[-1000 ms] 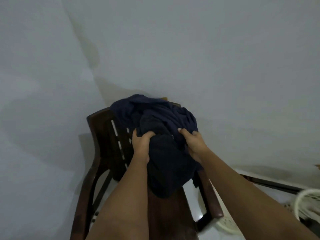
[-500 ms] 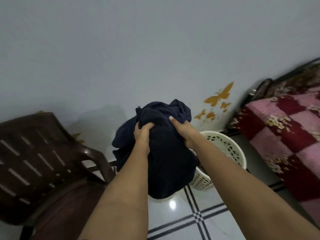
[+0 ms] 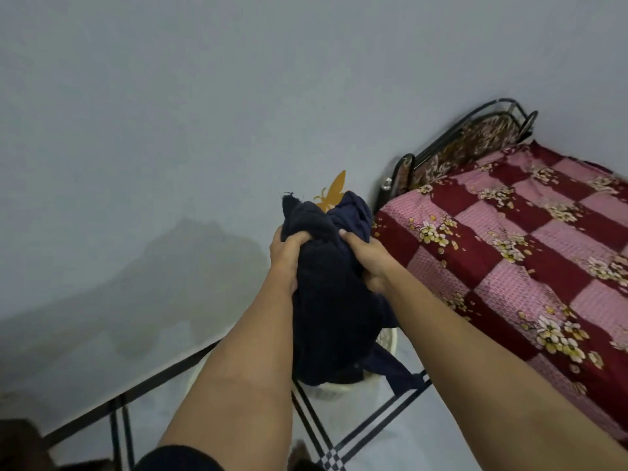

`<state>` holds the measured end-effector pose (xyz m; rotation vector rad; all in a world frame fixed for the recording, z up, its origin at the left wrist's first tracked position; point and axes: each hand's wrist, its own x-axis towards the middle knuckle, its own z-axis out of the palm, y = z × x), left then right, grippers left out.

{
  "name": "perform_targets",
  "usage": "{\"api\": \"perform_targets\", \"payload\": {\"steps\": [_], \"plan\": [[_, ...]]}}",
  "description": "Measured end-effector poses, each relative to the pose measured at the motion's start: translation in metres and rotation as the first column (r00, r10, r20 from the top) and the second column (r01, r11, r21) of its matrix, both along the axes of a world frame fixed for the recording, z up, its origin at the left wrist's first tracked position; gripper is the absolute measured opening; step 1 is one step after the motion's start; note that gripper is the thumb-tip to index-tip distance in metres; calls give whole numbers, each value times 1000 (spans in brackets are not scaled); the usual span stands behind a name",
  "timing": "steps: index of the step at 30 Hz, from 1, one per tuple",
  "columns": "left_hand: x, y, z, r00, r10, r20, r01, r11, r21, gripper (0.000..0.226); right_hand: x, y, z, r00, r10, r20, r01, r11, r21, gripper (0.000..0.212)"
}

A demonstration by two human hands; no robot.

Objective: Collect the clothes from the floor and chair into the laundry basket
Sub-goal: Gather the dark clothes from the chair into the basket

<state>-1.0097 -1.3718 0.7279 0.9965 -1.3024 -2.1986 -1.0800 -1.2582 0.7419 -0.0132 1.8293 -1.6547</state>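
A bundle of dark navy clothes [image 3: 331, 311] hangs in front of me, held from both sides. My left hand [image 3: 287, 254] grips its upper left and my right hand [image 3: 368, 260] grips its upper right. The bundle hangs directly over the white laundry basket [image 3: 387, 339], hiding most of it; only parts of the rim show. A loose end of the cloth [image 3: 397, 372] trails over the basket's right rim. The brown chair [image 3: 17, 443] is only a sliver at the bottom left corner.
A bed [image 3: 530, 253] with a pink and maroon floral cover and dark metal headboard stands on the right, close to the basket. A grey wall with an orange butterfly sticker [image 3: 334, 192] is behind. The floor is white tile with black lines [image 3: 380, 426].
I have turned right from the chair, carrying the navy clothes in both hands. They now hang over the basket by the bed, and the chair has slid out to the bottom left.
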Motion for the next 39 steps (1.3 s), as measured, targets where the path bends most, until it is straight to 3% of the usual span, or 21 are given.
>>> {"api": "perform_targets", "payload": {"steps": [8,12,14,16,19,21,23,24,25,27,28,30,33,35,39], "plan": [[-112,-12,-36,994,-56,98,58,998,-17,56,-99,-9,-31,987,-82,138,86,996,-25,41],[-138,-3,-94,976,-84,202,76,996,46,54,-132,-9,-103,963,-117,242,110,993,44,61],[-145,-1,-141,949,-144,279,126,989,82,59,-145,-9,-156,940,-110,322,76,990,115,87],[-154,5,-206,881,-203,426,221,975,9,69,-160,-6,-223,897,-120,424,32,978,208,90],[-146,21,-289,636,-244,732,390,920,-32,84,-164,4,-304,811,-100,577,-99,948,302,85],[-148,40,-333,564,-298,770,372,924,85,78,-163,9,-353,858,-66,509,-174,895,410,101],[-146,60,-361,499,-332,801,407,905,123,72,-163,15,-377,967,107,231,-215,828,518,100],[-145,69,-378,454,-321,831,451,887,97,69,-168,18,-385,962,255,100,-264,762,591,99],[-144,78,-393,422,-292,858,484,873,59,66,-173,22,-398,904,426,-16,-312,687,657,98],[-142,88,-419,382,-242,892,523,853,7,64,-186,26,-422,680,723,-122,-424,523,739,92],[-140,93,-433,360,-216,908,540,842,-14,64,-191,27,-439,561,821,-101,-489,428,760,87],[-138,95,-457,313,-190,930,540,841,-10,65,-194,28,-473,414,910,3,-591,266,761,78],[-136,86,-503,261,-207,943,576,817,20,66,-191,23,-522,336,940,50,-589,168,791,73],[-134,79,-540,254,-207,945,606,795,11,71,-190,16,-558,323,943,73,-620,153,770,72],[-146,71,-554,276,-169,946,567,823,-18,62,-202,-2,-575,396,913,101,-719,240,652,64]]}}
